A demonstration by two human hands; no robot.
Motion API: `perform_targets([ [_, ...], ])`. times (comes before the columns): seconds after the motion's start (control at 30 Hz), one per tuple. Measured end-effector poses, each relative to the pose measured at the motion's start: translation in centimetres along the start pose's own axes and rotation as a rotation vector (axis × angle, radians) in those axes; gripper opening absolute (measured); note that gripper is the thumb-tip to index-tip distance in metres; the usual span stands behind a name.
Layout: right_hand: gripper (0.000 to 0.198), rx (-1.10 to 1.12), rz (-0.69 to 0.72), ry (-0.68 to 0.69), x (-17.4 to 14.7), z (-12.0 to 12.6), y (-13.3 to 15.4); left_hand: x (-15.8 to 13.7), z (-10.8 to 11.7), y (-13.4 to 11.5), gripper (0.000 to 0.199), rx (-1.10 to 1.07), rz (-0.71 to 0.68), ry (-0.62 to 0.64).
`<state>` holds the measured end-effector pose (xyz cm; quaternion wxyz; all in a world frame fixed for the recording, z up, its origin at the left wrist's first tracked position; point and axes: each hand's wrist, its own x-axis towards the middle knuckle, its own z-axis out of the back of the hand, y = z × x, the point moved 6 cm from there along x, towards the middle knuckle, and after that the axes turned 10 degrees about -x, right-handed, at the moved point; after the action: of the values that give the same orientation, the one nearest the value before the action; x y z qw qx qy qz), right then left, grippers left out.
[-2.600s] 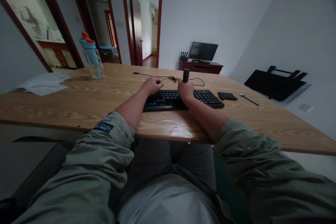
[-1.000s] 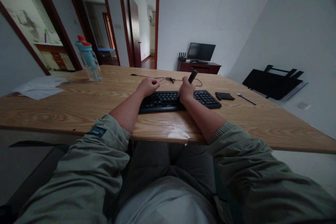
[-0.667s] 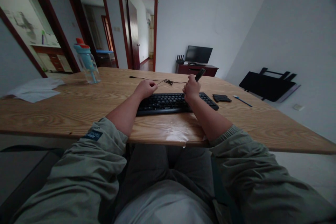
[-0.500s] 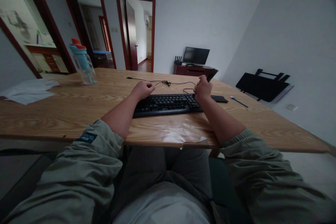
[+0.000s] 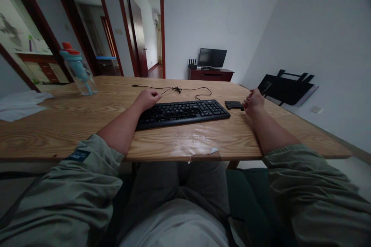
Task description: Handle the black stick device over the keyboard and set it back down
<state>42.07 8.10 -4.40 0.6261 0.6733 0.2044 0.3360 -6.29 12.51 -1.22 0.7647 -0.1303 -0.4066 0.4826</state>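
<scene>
A black keyboard [image 5: 185, 112] lies on the wooden table in front of me. My left hand [image 5: 148, 99] rests at its far left corner, fingers curled and pressed together; what they pinch, if anything, is hidden. Off the keyboard's right end, my right hand [image 5: 254, 102] is closed round a dark, slim tool [image 5: 266, 87] whose end sticks up past the knuckles. Its kind is too blurred to tell. Just left of that hand a flat black piece [image 5: 233, 105] lies on the table.
The keyboard's tied cable [image 5: 176, 89] runs behind it. A water bottle [image 5: 79, 71] with a red lid and white paper [image 5: 23, 102] are at the left. Against the right wall leans a black folded item [image 5: 286, 88]. The near table edge has a peeled patch [image 5: 205, 157].
My right hand has moved right, from over the keyboard's right end to beyond it. The blue brush-like stick no longer shows on the table there. My view has turned slightly right.
</scene>
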Motion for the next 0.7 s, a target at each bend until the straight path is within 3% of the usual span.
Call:
perform_targets([
  [0.17,0.027,-0.002,-0.087,-0.009,-1.0,-1.7,-0.6,-0.1,0.1,0.1,0.033,-0.018,0.024,0.009],
  [0.3,0.026,-0.102,0.109,0.006,-1.4,-0.9,1.6,-0.1,0.2,0.0,0.032,-0.028,0.025,0.008],
  [0.43,0.017,-0.516,0.350,0.064,-1.4,0.8,3.7,-0.1,0.2,-0.2,0.031,-0.053,0.002,0.005],
  [0.57,0.011,-0.977,0.250,0.212,-0.5,1.5,2.0,0.0,0.1,-0.1,0.033,-0.045,-0.023,0.015],
  [0.7,0.022,-1.256,0.133,0.336,0.2,1.5,-0.2,0.1,0.1,-0.1,0.036,-0.032,-0.032,0.020],
])
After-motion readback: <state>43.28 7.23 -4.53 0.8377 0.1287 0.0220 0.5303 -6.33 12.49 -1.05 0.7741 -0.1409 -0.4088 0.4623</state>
